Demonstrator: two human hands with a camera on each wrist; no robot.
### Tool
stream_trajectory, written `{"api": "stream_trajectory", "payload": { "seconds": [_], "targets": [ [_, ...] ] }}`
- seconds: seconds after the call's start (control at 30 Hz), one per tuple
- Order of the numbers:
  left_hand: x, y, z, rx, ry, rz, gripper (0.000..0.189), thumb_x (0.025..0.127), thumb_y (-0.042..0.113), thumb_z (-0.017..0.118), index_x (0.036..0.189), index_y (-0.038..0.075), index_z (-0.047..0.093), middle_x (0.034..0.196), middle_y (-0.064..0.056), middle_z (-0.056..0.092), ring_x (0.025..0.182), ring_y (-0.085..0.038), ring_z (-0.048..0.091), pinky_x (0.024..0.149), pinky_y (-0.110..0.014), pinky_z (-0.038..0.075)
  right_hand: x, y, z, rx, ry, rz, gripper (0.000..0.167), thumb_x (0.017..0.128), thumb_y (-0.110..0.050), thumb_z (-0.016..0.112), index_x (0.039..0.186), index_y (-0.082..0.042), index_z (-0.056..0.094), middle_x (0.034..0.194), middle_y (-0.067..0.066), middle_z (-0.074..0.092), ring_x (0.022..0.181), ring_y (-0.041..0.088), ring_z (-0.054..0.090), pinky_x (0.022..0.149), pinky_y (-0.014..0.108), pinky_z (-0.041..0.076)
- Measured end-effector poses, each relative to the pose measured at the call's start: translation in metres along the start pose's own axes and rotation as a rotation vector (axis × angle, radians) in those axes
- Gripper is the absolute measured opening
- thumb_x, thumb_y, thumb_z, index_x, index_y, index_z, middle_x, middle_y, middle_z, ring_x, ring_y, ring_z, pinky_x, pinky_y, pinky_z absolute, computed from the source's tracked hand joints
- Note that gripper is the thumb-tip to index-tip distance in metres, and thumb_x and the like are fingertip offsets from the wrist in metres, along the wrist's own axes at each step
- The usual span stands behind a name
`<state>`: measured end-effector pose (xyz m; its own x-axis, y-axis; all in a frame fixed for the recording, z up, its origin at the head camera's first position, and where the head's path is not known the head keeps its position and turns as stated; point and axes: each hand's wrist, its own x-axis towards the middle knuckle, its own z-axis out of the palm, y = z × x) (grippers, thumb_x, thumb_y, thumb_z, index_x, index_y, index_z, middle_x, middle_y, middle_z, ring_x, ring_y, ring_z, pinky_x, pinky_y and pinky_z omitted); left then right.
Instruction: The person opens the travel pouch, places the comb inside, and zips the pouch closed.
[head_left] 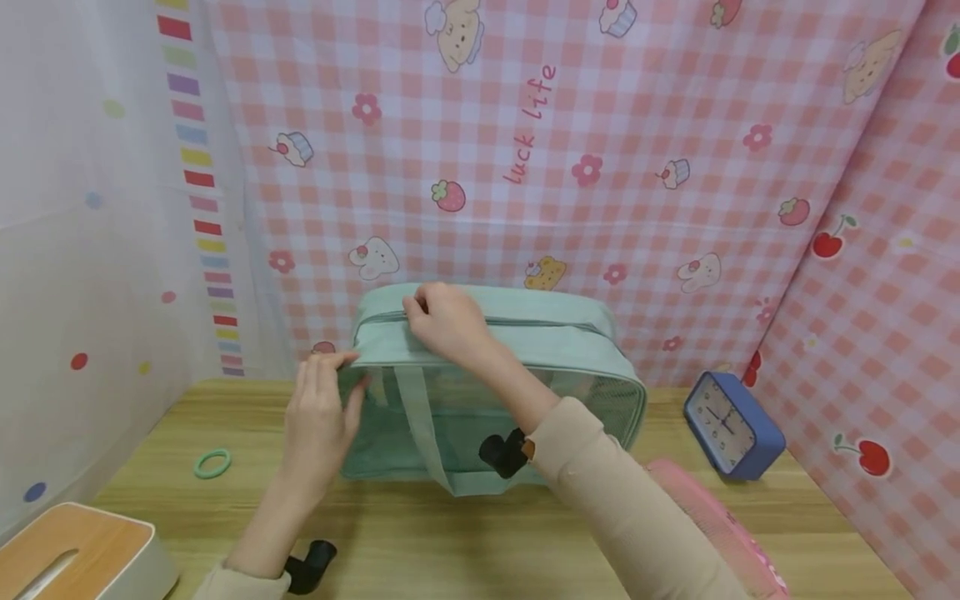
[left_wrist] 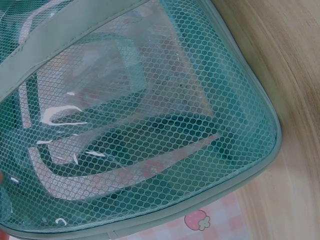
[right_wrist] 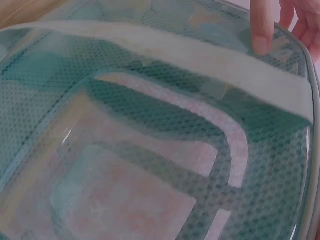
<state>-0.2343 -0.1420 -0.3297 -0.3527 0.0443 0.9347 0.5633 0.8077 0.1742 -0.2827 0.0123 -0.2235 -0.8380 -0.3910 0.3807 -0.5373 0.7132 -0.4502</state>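
A mint-green zip bag (head_left: pixel 487 429) with clear and mesh panels stands upright on the table. Its zipper (head_left: pixel 536 322) runs along the top. My left hand (head_left: pixel 318 408) grips the bag's upper left corner, thumb on the front panel and fingers round the side. At the top, my right hand (head_left: pixel 450 321) is curled over the zipper line, its fingertips pinching there; the zipper pull is hidden. A strap handle (head_left: pixel 423 425) hangs down the front. In the right wrist view, the left thumb (right_wrist: pixel 262 35) presses the panel near the edge. The left wrist view shows the mesh panel (left_wrist: pixel 175 150) closely.
A blue alarm clock (head_left: pixel 731 425) stands right of the bag. A pink see-through item (head_left: pixel 712 525) lies partly behind my right sleeve. On the left are a green ring (head_left: pixel 212 463) and a tissue box (head_left: pixel 90 542) with a wooden lid. A checked cloth (head_left: pixel 480 217) hangs behind.
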Motion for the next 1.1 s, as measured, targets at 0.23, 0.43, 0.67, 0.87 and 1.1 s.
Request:
{"api": "stream_trajectory", "payload": {
  "seconds": [0.23, 0.43, 0.67, 0.87, 1.1],
  "targets": [
    [0.001, 0.002, -0.002, -0.002, -0.011, 0.006, 0.040, 0.068, -0.008, 0.074, 0.102, -0.009, 0.052, 0.092, -0.020, 0.056, 0.083, -0.030, 0.052, 0.067, -0.037, 0.048, 0.008, -0.013, 0.008, -0.048, -0.024, -0.001, 0.041, 0.097, -0.022, 0.041, 0.058, -0.013, 0.036, 0.050, -0.001, 0.030, 0.043, 0.010, 0.029, 0.041, 0.018, 0.023],
    [0.000, 0.001, -0.002, 0.011, -0.009, 0.014, 0.042, 0.067, -0.009, 0.074, 0.102, -0.009, 0.051, 0.091, -0.020, 0.055, 0.082, -0.029, 0.052, 0.066, -0.036, 0.048, 0.016, -0.027, 0.024, -0.147, -0.042, -0.056, 0.042, 0.096, -0.019, 0.040, 0.055, -0.015, 0.033, 0.052, -0.003, 0.030, 0.043, 0.007, 0.027, 0.040, 0.015, 0.022],
    [-0.001, 0.000, 0.000, 0.016, -0.003, 0.030, 0.043, 0.066, -0.008, 0.075, 0.102, -0.009, 0.050, 0.091, -0.019, 0.055, 0.082, -0.030, 0.052, 0.064, -0.035, 0.048, 0.017, -0.035, 0.037, -0.254, -0.043, -0.104, 0.042, 0.097, -0.020, 0.041, 0.055, -0.015, 0.037, 0.057, -0.003, 0.034, 0.048, 0.007, 0.032, 0.040, 0.015, 0.026],
    [-0.002, -0.001, -0.003, 0.034, -0.010, 0.018, 0.041, 0.067, -0.008, 0.074, 0.101, -0.009, 0.051, 0.090, -0.019, 0.055, 0.081, -0.030, 0.052, 0.063, -0.037, 0.049, 0.009, -0.032, 0.033, -0.229, -0.063, -0.135, 0.034, 0.096, -0.024, 0.044, 0.064, -0.013, 0.047, 0.061, -0.002, 0.041, 0.051, 0.008, 0.037, 0.042, 0.015, 0.028],
    [-0.001, 0.000, -0.003, 0.037, -0.032, -0.007, 0.037, 0.070, -0.005, 0.073, 0.101, -0.009, 0.053, 0.091, -0.019, 0.055, 0.083, -0.030, 0.052, 0.068, -0.039, 0.049, -0.015, 0.015, -0.016, -0.065, -0.026, -0.005, 0.028, 0.094, -0.030, 0.047, 0.101, -0.009, 0.064, 0.099, 0.005, 0.062, 0.086, 0.016, 0.058, 0.071, 0.026, 0.050]
  ]
}}
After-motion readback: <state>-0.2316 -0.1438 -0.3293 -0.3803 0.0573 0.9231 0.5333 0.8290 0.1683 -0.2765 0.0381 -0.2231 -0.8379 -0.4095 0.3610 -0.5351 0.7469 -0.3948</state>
